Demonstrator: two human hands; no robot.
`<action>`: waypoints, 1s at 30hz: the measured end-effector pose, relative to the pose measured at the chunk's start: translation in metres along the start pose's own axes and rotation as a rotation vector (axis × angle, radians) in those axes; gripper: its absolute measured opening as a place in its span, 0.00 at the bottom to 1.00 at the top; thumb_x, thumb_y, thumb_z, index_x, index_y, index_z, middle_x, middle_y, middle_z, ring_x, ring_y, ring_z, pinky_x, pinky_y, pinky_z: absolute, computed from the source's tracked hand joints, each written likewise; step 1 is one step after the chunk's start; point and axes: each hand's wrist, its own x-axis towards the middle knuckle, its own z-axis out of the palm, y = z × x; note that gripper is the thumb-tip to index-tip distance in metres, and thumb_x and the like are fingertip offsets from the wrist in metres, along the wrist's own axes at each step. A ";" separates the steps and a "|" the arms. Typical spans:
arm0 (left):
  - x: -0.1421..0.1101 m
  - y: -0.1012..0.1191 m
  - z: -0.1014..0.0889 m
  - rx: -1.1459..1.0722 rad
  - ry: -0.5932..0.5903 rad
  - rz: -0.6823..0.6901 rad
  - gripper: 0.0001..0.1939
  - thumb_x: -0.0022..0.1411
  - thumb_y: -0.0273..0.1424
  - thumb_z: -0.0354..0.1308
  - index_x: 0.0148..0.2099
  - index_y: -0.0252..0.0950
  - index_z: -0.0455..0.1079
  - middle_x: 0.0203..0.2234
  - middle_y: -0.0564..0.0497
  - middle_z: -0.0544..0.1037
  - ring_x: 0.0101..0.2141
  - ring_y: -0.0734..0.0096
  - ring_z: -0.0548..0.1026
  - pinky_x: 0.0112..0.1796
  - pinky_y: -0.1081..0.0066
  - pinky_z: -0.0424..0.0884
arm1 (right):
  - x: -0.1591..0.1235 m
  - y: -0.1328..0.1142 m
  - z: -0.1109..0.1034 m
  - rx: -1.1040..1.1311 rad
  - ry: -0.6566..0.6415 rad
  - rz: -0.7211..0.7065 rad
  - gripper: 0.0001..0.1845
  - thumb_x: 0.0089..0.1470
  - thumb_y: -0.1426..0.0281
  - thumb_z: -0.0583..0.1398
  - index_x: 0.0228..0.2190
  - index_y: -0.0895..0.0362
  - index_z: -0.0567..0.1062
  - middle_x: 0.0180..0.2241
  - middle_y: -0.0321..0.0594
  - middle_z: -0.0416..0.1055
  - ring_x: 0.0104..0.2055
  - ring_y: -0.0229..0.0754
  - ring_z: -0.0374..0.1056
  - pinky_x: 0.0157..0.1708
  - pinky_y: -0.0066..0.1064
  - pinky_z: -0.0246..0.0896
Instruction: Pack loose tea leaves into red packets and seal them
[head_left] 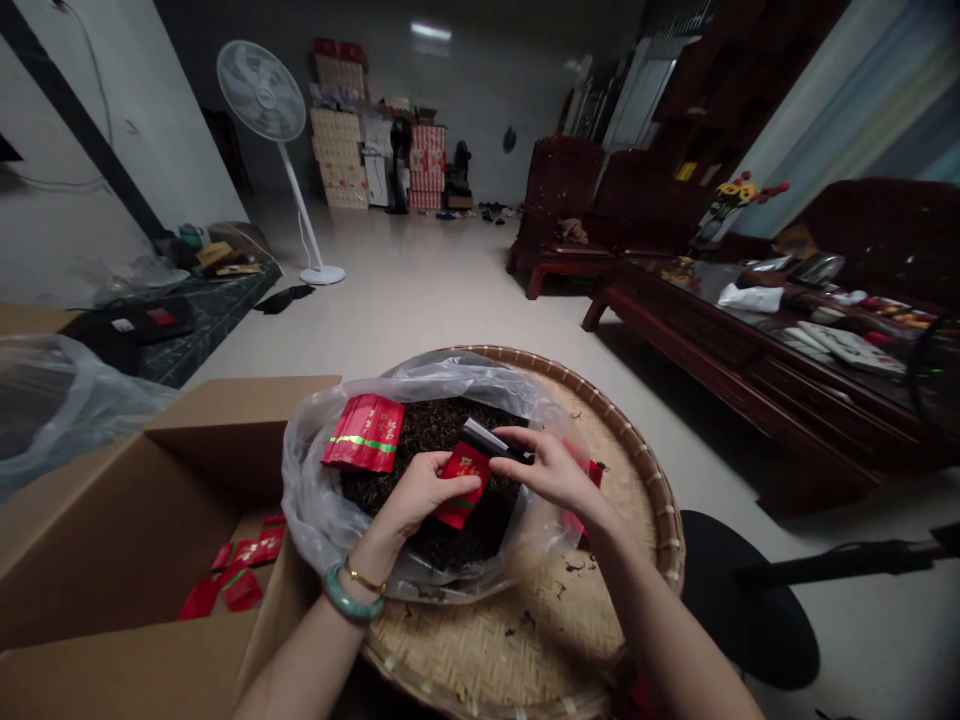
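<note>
My left hand (421, 492) pinches a small red packet (459, 500) with gold lettering and a green band. In my right hand (553, 468), fingers closed, is a small black tool with a pale flat face (486, 438), held against the packet's top edge; its exact kind I cannot make out. Both hands are above a clear plastic bag (311, 500) full of dark, dry tea leaves (439, 425). A stack of flat red packets (365, 432) rests on the leaves at the bag's left side. Beneath the bag is a round woven bamboo tray (487, 655).
Left of the tray stands an open cardboard box (82, 530) with several red packets (244, 585) inside. More red shows behind my right forearm. A black round base (742, 600) with a pole stands at the right. Farther off are a fan (262, 92) and a wooden table (697, 345).
</note>
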 end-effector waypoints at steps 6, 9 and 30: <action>0.000 -0.002 0.000 0.010 0.021 -0.007 0.19 0.38 0.36 0.71 0.32 0.29 0.73 0.22 0.50 0.77 0.21 0.73 0.73 0.23 0.75 0.68 | 0.000 -0.004 0.000 -0.016 -0.026 -0.045 0.15 0.47 0.66 0.63 0.39 0.57 0.77 0.40 0.43 0.77 0.43 0.48 0.71 0.44 0.38 0.63; 0.001 -0.002 0.000 0.016 0.004 0.003 0.20 0.39 0.36 0.70 0.33 0.29 0.73 0.23 0.50 0.78 0.22 0.73 0.73 0.23 0.75 0.68 | 0.001 0.001 -0.002 0.051 -0.035 -0.009 0.17 0.47 0.65 0.64 0.40 0.56 0.77 0.41 0.41 0.76 0.44 0.48 0.70 0.45 0.38 0.63; -0.001 -0.004 0.010 -0.057 0.086 0.161 0.21 0.44 0.40 0.67 0.38 0.31 0.73 0.28 0.50 0.78 0.28 0.70 0.73 0.30 0.74 0.67 | 0.001 0.016 0.043 0.196 0.228 0.017 0.13 0.47 0.60 0.62 0.21 0.57 0.75 0.22 0.38 0.72 0.26 0.40 0.66 0.27 0.30 0.62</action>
